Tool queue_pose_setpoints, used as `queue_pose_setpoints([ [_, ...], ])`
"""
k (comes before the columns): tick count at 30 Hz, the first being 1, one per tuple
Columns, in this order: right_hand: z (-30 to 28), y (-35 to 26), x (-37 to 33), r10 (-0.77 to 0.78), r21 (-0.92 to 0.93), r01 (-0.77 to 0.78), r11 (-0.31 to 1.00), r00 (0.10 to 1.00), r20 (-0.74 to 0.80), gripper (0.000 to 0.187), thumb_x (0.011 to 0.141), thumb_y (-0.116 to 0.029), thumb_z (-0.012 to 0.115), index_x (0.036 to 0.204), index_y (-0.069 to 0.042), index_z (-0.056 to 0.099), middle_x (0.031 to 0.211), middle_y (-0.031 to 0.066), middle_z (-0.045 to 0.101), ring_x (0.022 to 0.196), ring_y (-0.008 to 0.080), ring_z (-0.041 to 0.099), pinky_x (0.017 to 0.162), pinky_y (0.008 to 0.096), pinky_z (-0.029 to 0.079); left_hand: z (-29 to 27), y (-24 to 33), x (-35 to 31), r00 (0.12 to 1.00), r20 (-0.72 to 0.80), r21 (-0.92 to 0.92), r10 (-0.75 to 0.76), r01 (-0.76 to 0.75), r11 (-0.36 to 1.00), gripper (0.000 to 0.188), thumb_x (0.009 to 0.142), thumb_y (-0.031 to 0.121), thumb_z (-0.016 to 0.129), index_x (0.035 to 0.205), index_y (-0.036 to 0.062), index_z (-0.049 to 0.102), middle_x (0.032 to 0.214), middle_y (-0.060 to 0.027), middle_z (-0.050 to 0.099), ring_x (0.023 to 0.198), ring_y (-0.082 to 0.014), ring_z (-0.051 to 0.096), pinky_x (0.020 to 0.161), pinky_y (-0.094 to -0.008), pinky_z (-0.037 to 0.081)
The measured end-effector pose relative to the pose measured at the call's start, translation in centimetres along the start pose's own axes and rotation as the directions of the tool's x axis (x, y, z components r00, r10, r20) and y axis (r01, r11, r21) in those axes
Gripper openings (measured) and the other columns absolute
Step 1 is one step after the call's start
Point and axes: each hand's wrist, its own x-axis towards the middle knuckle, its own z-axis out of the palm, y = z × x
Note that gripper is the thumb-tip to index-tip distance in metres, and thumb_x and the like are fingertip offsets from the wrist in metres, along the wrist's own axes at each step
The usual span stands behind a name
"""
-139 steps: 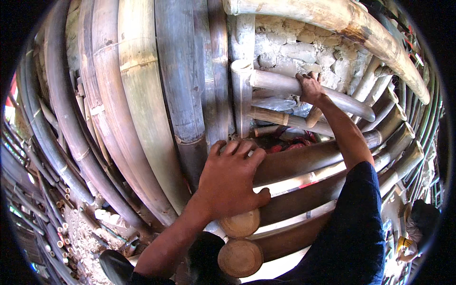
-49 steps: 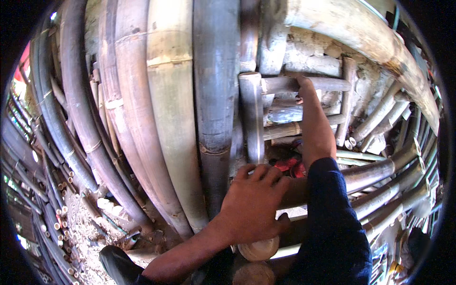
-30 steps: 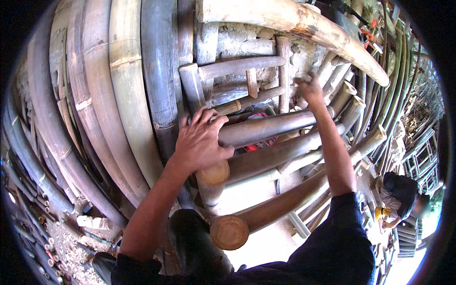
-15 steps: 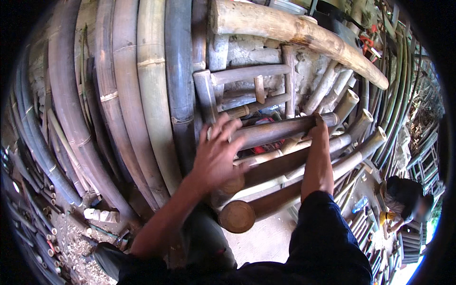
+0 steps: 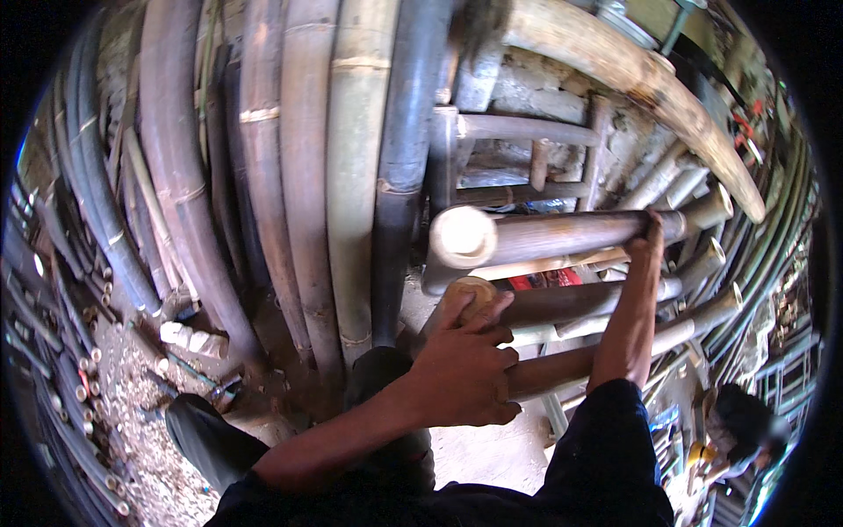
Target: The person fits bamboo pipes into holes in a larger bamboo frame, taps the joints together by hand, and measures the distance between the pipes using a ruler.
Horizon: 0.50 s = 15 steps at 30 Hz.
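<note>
My right hand (image 5: 647, 233) is wrapped over the far end of the uppermost dark bamboo pole (image 5: 562, 237). That pole's near end shows a bright pale round face (image 5: 464, 237). Below it lies a second bamboo pole (image 5: 571, 303), roughly parallel. My left hand (image 5: 465, 369) has its fingers apart, in front of this pole's round end (image 5: 474, 297), and its fingertips overlap that end; whether they press on it I cannot tell. A third bamboo pole (image 5: 558, 373) runs lowest, its near end hidden behind my left hand.
Tall, thick bamboo poles (image 5: 356, 176) lean at the left. A bamboo frame (image 5: 527, 127) stands by the stone wall, under a thick pale pole (image 5: 632, 70). Wood shavings (image 5: 149, 422) cover the floor at lower left. Another person (image 5: 742, 422) crouches at lower right.
My left hand has moved down and to the right, from beside the uppermost pole to the lower pole ends. My right hand stays on the uppermost pole. The whole view has shifted.
</note>
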Motion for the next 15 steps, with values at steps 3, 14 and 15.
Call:
queue_pose_setpoints([
  [3, -1.7, -6.4, 0.1, -0.057, -0.086, 0.058, 0.995, 0.998, 0.008, 0.040, 0.087, -0.031, 0.063, 0.115, -0.003, 0.062, 0.116, 0.0184, 0.068, 0.108, 0.0394, 0.064, 0.106, 0.0603, 0.044, 0.5, 0.4, 0.8, 1.000, 0.006, -0.055, 0.028, -0.027, 0.998, 0.050, 0.070, 0.048, 0.078, 0.097, 0.0069, 0.075, 0.110, -0.0117, 0.068, 0.146, -0.0346, 0.036, 0.120, -0.0611, 0.015],
  [14, -0.2, 2.4, 0.4, 0.034, -0.229, 0.000, 0.973, 0.989, 0.145, 0.038, 0.080, -0.035, 0.067, 0.107, -0.009, 0.066, 0.109, 0.0116, 0.070, 0.104, 0.0331, 0.065, 0.099, 0.0530, 0.050, 0.1, 0.7, 0.4, 0.999, 0.050, -0.092, 0.006, -0.002, 0.996, 0.045, 0.071, 0.043, 0.077, 0.095, 0.0051, 0.076, 0.102, -0.0140, 0.071, 0.145, -0.0376, 0.036, 0.120, -0.0637, 0.016],
  [15, -0.6, 0.7, 0.9, -0.049, -0.257, 0.080, 0.963, 0.991, 0.127, 0.036, 0.081, -0.035, 0.067, 0.105, -0.009, 0.066, 0.106, 0.0100, 0.070, 0.101, 0.0321, 0.065, 0.097, 0.0522, 0.051, 0.2, 0.9, 0.8, 0.996, 0.089, -0.094, 0.026, -0.018, 0.995, 0.047, 0.071, 0.046, 0.078, 0.098, 0.0066, 0.076, 0.107, -0.0126, 0.071, 0.147, -0.0372, 0.035, 0.120, -0.0645, 0.015],
])
